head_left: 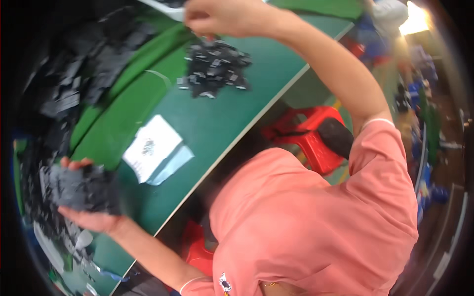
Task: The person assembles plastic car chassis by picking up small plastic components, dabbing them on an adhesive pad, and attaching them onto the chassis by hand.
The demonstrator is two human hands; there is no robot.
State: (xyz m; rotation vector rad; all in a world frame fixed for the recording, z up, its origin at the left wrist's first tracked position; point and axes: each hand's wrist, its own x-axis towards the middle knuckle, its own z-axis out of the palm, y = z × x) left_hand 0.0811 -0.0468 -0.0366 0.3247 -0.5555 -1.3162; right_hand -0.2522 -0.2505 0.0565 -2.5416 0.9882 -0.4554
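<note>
At the lower left, my left hand (94, 220) grips a dark grey, cloth-like bundle (81, 187), its fingertips showing along the far edge. The bundle is smeared by motion, so its exact kind is unclear. My right hand (224, 18) is reached out at the top, fingers closed, just above a heap of small black pieces with pale marks (215, 69). A bit of red shows under its fingertips. What it pinches, if anything, is too small to make out.
A white printed sheet (160, 135) and a light blue paper (174, 165) lie on the green table (224, 116). Piles of black pieces (94, 64) cover the far left, beside bright green cloth (131, 98). Red stools (316, 143) stand near the table's edge.
</note>
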